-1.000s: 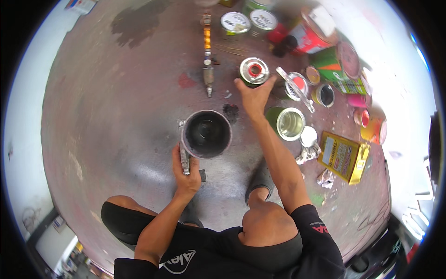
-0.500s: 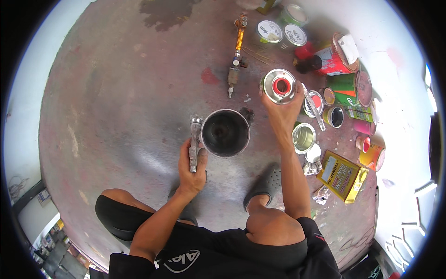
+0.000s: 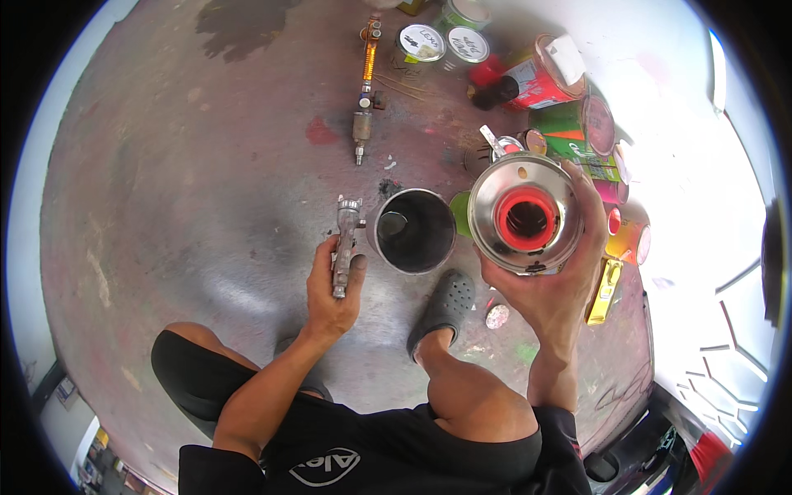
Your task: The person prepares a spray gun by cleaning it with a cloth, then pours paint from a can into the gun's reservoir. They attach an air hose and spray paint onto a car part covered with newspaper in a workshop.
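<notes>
Can (image 3: 526, 195): base and most of its side hidden beneath its own top; the spout too dark inside to show what it holds.
Right hand (image 3: 551, 295): some fingers out of sight behind the can.
Cup (image 3: 435, 231): far outer side hidden; contents, if any, lost in the dark interior.
Left hand (image 3: 330, 297): finger ends hidden by the gun (image 3: 345, 243).
Green tin (image 3: 460, 214): only a sliver shows beside the can.
Stick (image 3: 488, 135): lower end covered.
Yellow tin (image 3: 607, 290): mostly blocked by the right hand.
Left shoe (image 3: 317, 383): largely behind the forearm (image 3: 268, 402).
Back tin (image 3: 411, 6): cut off by the top edge.
Lower-left clutter (image 3: 97, 462): too small to tell.
</notes>
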